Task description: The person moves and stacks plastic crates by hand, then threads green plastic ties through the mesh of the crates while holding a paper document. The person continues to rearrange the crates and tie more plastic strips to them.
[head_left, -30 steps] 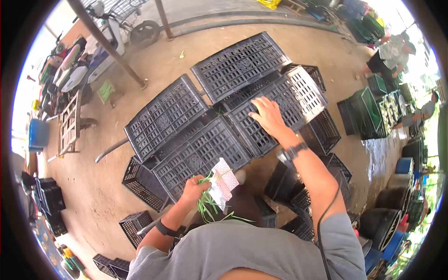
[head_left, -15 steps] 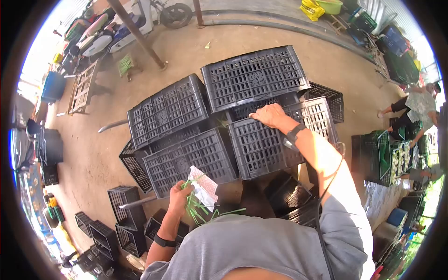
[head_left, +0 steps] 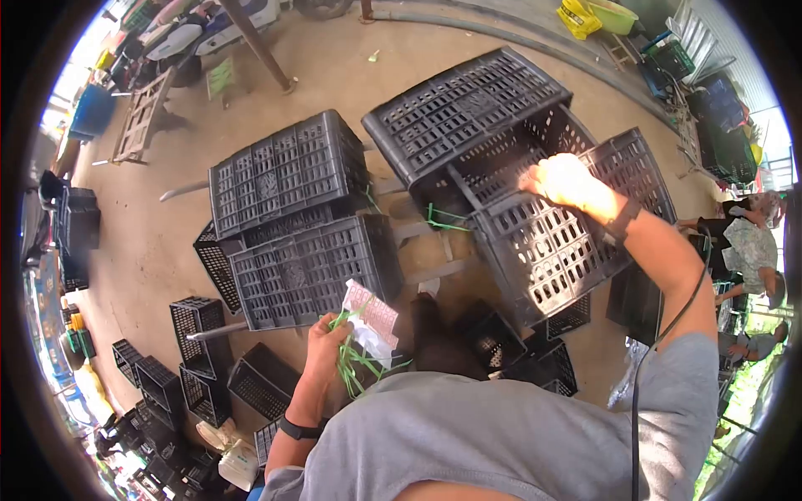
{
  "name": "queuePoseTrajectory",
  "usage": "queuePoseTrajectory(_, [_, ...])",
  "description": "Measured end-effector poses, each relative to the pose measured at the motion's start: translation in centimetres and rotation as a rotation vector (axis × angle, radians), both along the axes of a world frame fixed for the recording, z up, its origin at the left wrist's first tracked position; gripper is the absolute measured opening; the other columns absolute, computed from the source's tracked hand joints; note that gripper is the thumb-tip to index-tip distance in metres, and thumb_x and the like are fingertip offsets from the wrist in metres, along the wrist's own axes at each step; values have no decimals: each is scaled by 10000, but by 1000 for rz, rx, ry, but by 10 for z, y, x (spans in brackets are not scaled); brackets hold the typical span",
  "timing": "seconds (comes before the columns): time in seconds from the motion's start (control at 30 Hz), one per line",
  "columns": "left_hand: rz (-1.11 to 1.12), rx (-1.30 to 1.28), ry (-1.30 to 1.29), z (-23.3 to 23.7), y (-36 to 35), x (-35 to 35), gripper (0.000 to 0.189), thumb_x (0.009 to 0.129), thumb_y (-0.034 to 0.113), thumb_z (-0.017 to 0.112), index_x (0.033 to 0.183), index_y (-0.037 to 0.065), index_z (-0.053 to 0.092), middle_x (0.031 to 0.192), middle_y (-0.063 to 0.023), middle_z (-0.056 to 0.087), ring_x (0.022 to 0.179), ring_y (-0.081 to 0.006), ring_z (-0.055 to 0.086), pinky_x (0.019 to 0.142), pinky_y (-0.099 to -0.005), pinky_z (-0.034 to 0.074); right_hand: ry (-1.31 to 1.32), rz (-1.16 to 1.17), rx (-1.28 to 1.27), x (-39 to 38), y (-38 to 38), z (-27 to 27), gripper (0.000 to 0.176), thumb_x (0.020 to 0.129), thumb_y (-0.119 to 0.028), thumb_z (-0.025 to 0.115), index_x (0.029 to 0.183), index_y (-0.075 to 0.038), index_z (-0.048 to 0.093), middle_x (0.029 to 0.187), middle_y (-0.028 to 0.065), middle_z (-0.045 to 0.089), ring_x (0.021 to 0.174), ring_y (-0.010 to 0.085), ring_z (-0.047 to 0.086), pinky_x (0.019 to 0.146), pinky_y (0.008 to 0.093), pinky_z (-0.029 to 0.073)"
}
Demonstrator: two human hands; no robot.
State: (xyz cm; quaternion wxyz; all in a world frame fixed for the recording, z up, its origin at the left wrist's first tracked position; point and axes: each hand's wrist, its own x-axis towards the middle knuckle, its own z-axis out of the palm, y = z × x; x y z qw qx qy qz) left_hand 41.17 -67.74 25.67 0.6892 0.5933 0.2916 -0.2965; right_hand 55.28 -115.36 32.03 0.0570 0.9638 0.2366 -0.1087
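Observation:
My left hand [head_left: 324,346] is closed around a bunch of green strips [head_left: 355,367] and some pink-and-white paper sheets [head_left: 372,313], held in front of my body. My right hand [head_left: 568,179] has its fingers curled over the inner rim of a black plastic crate [head_left: 551,250], which is tilted and partly in sunlight. Beyond it, another black crate [head_left: 476,104] is also turned askew. To the left are a near black crate [head_left: 305,275] and a far one [head_left: 280,171], set close together. A green strip [head_left: 447,219] hangs at the gap between the two sides.
A frame with a metal handle [head_left: 219,331] lies beneath the crates. Several smaller black crates [head_left: 196,334] stand on the floor at lower left. A post [head_left: 259,50] and a wooden rack [head_left: 142,125] are at back left. People [head_left: 748,250] are at far right.
My right hand has moved right, and the right-hand crates have swung away from the left ones, widening the gap. My left hand keeps the strips and paper.

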Motion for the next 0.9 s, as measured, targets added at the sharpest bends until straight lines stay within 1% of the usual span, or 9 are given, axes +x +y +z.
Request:
queuePoseTrajectory(0.13, [-125,-69,14,-15,1,5,88,796,25,611,760,80,554,648,46,526,519,-36,453,457,-193,350,-122,19,229,-44,-37,-78,198,782,-295,554,639,-171,611,603,34,572,599,215,565,558,363,409])
queuePoseTrajectory(0.17, [-121,-109,22,-17,5,7,91,801,23,609,758,82,554,649,45,530,516,-37,457,455,-192,351,-68,5,-131,-47,-49,-88,183,764,-308,562,644,-176,602,608,10,541,622,212,525,613,369,378])
queuePoseTrajectory(0.27, [-170,-134,89,-5,8,30,67,820,19,598,798,78,573,663,36,558,517,-39,480,454,-183,368,-71,26,-62,-41,-54,-107,188,766,-333,564,701,-160,598,671,34,517,685,216,488,671,353,345])
queuePoseTrajectory(0.4, [-233,-186,91,-2,16,26,55,823,21,596,842,71,585,686,32,569,522,-38,488,461,-178,385,-498,-87,136,-56,-18,-91,208,778,-301,614,795,-96,583,756,61,528,808,244,506,748,382,371])
queuePoseTrajectory(0.53, [-237,-220,98,-4,25,29,79,828,8,587,886,62,586,706,20,571,528,-42,492,469,-181,400,-302,-664,851,-109,94,-75,117,808,-150,600,830,-36,607,773,116,561,770,274,562,673,360,449])
queuePoseTrajectory(0.67, [-232,-138,110,-2,25,34,78,826,-9,580,871,55,574,696,11,558,520,-54,493,449,-195,399,569,-1337,1396,-147,162,-174,169,825,-169,628,875,-9,613,686,80,623,554,128,577,508,265,465])
queuePoseTrajectory(0.77, [-295,-158,95,-3,34,43,84,822,-23,569,826,58,549,669,10,535,489,-77,496,402,-208,389,437,-1593,1773,-136,167,-309,239,822,-154,639,1007,-13,583,791,81,630,648,153,606,553,273,491])
queuePoseTrajectory(0.83, [-306,-99,112,0,38,45,78,814,-11,580,839,58,556,681,10,552,492,-71,496,413,-201,391,194,-1710,2224,-124,177,-306,242,818,-144,654,1018,-29,580,861,75,622,734,166,612,631,283,507])
queuePoseTrajectory(0.9, [-312,-77,114,1,37,49,78,811,-7,586,844,57,557,685,11,558,496,-68,496,422,-200,394,160,-1740,2295,-112,181,-312,262,830,-144,642,1046,-20,562,891,81,615,776,179,609,679,293,503])
